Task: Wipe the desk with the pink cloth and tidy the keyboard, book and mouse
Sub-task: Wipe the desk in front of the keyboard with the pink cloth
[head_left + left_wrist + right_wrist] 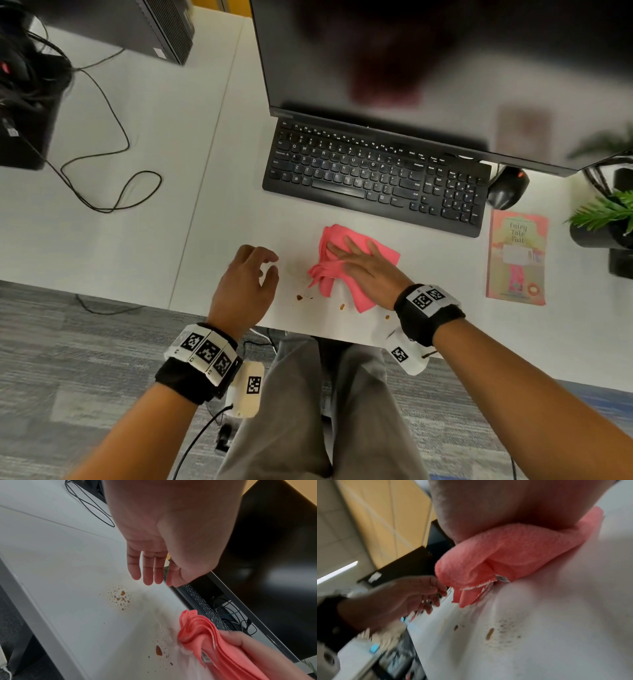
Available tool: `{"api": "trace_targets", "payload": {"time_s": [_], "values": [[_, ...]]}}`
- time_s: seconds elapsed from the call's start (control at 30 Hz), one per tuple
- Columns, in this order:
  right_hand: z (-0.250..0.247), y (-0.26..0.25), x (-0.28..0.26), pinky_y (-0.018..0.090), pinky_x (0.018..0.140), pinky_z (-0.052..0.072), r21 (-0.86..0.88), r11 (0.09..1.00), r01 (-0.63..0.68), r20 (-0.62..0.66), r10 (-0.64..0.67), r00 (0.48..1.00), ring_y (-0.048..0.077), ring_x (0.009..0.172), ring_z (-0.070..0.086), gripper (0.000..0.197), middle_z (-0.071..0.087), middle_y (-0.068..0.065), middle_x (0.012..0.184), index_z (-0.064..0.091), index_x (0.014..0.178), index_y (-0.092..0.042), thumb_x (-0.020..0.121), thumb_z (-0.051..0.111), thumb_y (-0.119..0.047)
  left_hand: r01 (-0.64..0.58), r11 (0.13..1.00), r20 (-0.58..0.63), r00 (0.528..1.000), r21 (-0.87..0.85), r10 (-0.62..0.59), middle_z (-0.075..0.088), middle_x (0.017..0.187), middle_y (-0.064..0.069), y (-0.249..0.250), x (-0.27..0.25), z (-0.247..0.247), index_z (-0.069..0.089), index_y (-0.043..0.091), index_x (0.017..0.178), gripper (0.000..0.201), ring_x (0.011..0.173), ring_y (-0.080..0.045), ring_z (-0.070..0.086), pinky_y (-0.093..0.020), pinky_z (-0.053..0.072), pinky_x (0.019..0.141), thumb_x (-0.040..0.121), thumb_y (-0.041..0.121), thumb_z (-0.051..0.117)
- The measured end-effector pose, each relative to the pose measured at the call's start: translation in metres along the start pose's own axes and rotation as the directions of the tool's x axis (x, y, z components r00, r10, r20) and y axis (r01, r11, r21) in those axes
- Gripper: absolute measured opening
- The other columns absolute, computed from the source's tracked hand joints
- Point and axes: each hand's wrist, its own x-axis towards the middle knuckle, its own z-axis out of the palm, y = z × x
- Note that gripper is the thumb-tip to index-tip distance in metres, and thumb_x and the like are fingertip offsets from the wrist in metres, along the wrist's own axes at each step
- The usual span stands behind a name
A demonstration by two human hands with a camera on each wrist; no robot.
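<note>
My right hand (pixel 356 262) lies flat on the crumpled pink cloth (pixel 346 270), pressing it onto the white desk (pixel 239 212) with straight fingers. The cloth (pixel 205 639) bunches at its left edge. My left hand (pixel 253 270) hovers just left of it, fingers loosely curled and holding nothing. Brown stains (pixel 299 297) dot the desk near its front edge and show as droplets (pixel 120 597). The black keyboard (pixel 373 174) lies behind the cloth, with the black mouse (pixel 507 188) at its right end. A pink book (pixel 517 257) lies flat to the right.
A dark monitor (pixel 428 68) overhangs the keyboard's back. A potted plant (pixel 606 219) stands at the far right beside the book. On the left are a black computer tower (pixel 137 24) and a loose black cable (pixel 113 171). My legs are under the desk's front edge.
</note>
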Motion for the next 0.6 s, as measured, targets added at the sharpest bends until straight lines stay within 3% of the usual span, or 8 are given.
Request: {"api": "trace_targets", "payload": {"time_s": [0.1, 0.17, 0.27, 0.4, 0.5, 0.6], "values": [[0.009, -0.006, -0.002, 0.036, 0.121, -0.014, 0.167, 0.984, -0.060, -0.058, 0.071, 0.996, -0.006, 0.148, -0.004, 0.047, 0.019, -0.020, 0.160, 0.033, 0.151, -0.035, 0.108, 0.016, -0.026, 0.013, 1.000, -0.012, 1.000, -0.016, -0.013, 0.055, 0.111, 0.005, -0.003, -0.002, -0.003, 0.062, 0.021, 0.109, 0.017, 0.082, -0.013, 0.061, -0.023, 0.044, 0.063, 0.092, 0.020, 0.060], [0.011, -0.019, -0.003, 0.035, 0.120, -0.017, 0.322, 0.939, -0.122, -0.088, 0.157, 0.984, -0.002, 0.146, -0.011, 0.046, 0.013, -0.020, 0.159, 0.036, 0.147, -0.040, 0.108, 0.017, -0.025, 0.023, 1.000, -0.014, 1.000, -0.021, -0.023, 0.055, 0.111, 0.005, -0.007, -0.005, -0.007, 0.062, 0.021, 0.109, 0.017, 0.082, -0.012, 0.061, -0.018, 0.041, 0.062, 0.092, 0.020, 0.060], [0.013, -0.037, -0.006, 0.041, 0.120, -0.014, 0.511, 0.839, -0.186, -0.095, 0.271, 0.958, 0.011, 0.145, -0.023, 0.039, 0.001, -0.018, 0.160, 0.028, 0.126, -0.068, 0.108, 0.021, -0.034, 0.036, 0.999, -0.013, 0.999, -0.035, -0.036, 0.055, 0.112, 0.006, -0.015, -0.008, -0.010, 0.062, 0.021, 0.111, 0.018, 0.082, -0.010, 0.060, -0.015, 0.040, 0.061, 0.093, 0.021, 0.058], [0.029, -0.047, 0.004, 0.038, 0.117, -0.023, 0.507, 0.844, -0.177, -0.121, 0.273, 0.954, 0.005, 0.139, -0.031, 0.042, -0.006, -0.020, 0.158, 0.019, 0.138, -0.066, 0.107, 0.018, -0.038, 0.037, 0.998, -0.031, 0.999, -0.050, -0.039, 0.055, 0.111, 0.007, -0.025, -0.011, -0.015, 0.061, 0.022, 0.112, 0.019, 0.083, -0.009, 0.061, -0.020, 0.044, 0.062, 0.093, 0.022, 0.057], [0.046, -0.053, 0.020, 0.044, 0.118, -0.023, 0.398, 0.913, -0.088, -0.156, 0.162, 0.974, 0.002, 0.146, -0.023, 0.048, 0.000, -0.019, 0.162, 0.011, 0.135, -0.071, 0.101, 0.012, -0.037, 0.049, 0.997, -0.050, 0.997, -0.054, -0.052, 0.056, 0.111, 0.007, -0.032, -0.013, -0.018, 0.061, 0.022, 0.111, 0.018, 0.082, -0.009, 0.061, -0.024, 0.046, 0.063, 0.093, 0.022, 0.058], [0.058, -0.068, 0.034, 0.045, 0.115, -0.027, 0.246, 0.966, -0.081, -0.124, 0.114, 0.986, 0.008, 0.146, -0.025, 0.050, -0.005, -0.017, 0.163, 0.007, 0.150, -0.055, 0.104, 0.007, -0.037, 0.060, 0.997, -0.041, 0.997, -0.045, -0.062, 0.056, 0.111, 0.006, -0.035, -0.015, -0.021, 0.061, 0.021, 0.110, 0.018, 0.082, -0.011, 0.061, -0.029, 0.050, 0.064, 0.093, 0.022, 0.058]]}}
